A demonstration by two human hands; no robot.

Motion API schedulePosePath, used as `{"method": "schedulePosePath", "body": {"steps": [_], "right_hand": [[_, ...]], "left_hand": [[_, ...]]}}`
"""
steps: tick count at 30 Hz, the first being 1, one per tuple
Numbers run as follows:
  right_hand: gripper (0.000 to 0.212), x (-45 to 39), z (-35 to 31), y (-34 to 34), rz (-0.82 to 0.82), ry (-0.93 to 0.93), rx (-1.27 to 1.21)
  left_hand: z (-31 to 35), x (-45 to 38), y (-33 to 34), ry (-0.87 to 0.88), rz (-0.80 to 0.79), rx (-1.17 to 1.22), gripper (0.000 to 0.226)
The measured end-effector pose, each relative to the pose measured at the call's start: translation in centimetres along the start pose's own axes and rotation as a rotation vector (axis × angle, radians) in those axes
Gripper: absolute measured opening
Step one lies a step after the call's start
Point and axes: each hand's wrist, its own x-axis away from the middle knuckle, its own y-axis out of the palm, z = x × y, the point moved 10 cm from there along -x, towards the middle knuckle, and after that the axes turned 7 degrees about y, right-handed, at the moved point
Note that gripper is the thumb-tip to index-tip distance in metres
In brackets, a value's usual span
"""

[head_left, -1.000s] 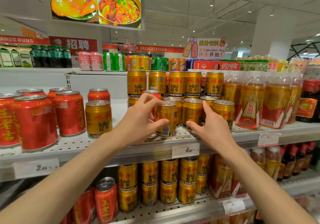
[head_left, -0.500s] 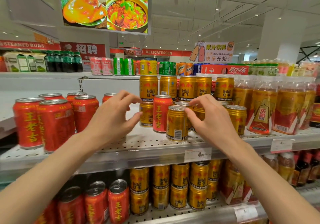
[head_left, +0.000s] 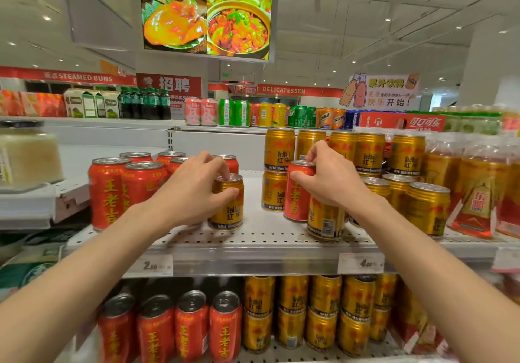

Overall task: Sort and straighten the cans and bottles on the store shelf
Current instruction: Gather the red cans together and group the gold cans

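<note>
My left hand grips a gold Red Bull can by its top; the can stands alone on the white perforated shelf, just right of the group of red herbal-tea cans. My right hand grips a lone red can that stands upright among the gold cans. A gold can with a barcode stands right in front of that hand. More gold cans stand to the right, some stacked two high behind.
Bottles of amber drink fill the shelf's right end. A pale jar stands on a lower ledge at far left. The shelf below holds red cans and gold cans. Price tags hang on the shelf edge.
My left hand went from open in the air to gripping the lone gold can at the left. My right hand left the front gold can and took hold of the red can.
</note>
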Motion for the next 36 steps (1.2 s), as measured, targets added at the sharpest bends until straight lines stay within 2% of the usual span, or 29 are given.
{"method": "schedulePosePath", "body": {"steps": [5, 11, 24, 29, 33, 36], "right_hand": [[0.036, 0.0, 0.1, 0.3, -0.027, 0.012, 0.005], [0.035, 0.3, 0.4, 0.1, -0.031, -0.018, -0.062], [0.034, 0.9, -1.3, -1.4, 0.011, -0.156, -0.212], [0.034, 0.5, -5.0, -1.1, -0.093, -0.195, -0.321], [0.035, 0.6, -8.5, 1.9, -0.214, -0.204, -0.377], [0.036, 0.9, -10.8, 3.9, -0.251, -0.224, -0.418]], "left_hand": [[0.5, -0.3, 0.8, -0.02, -0.093, 0.025, 0.034], [0.6, -0.3, 0.8, -0.027, -0.127, 0.063, 0.033], [-0.4, 2.0, -1.5, -0.023, -0.005, 0.256, 0.034], [-0.5, 4.1, -4.3, -0.009, 0.002, 0.265, 0.036], [-1.2, 5.6, -6.0, 0.003, 0.006, 0.292, 0.044], [-1.9, 6.6, -6.8, 0.011, 0.019, 0.282, 0.041]]}}
